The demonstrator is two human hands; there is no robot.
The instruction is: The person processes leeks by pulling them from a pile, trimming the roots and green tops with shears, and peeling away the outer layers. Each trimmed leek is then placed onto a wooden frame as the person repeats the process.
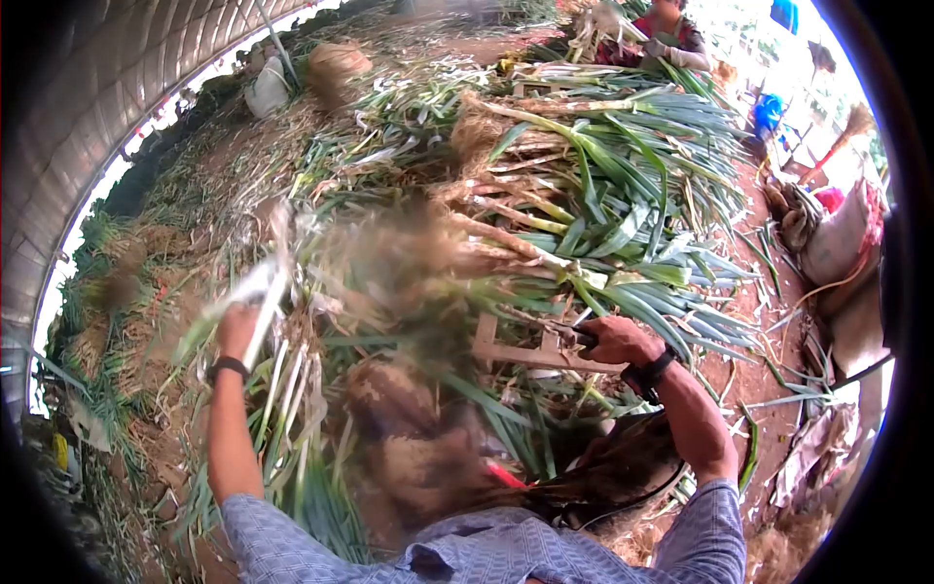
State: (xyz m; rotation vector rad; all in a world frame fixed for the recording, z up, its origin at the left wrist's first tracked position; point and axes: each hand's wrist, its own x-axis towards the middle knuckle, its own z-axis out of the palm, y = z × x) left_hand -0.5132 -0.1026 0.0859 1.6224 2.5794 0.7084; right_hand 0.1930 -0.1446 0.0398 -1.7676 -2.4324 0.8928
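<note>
My left hand is closed around a leek, whose white stalk points up and away; its leafy end is blurred. Below that hand lie several pale-stalked leeks with green tops toward me. On the right, my right hand grips a dark-handled tool with a thin part reaching left; I cannot tell its exact kind. Right under the tool is a small wooden frame. Beyond it spreads a large heap of untrimmed leeks, roots to the left and leaves to the right.
Loose leaves and peelings cover the ground at left. A person sits among leeks at the far right. Stuffed sacks line the right side, with a dark hose nearby. A white bag stands at the back left. Smears blur the middle.
</note>
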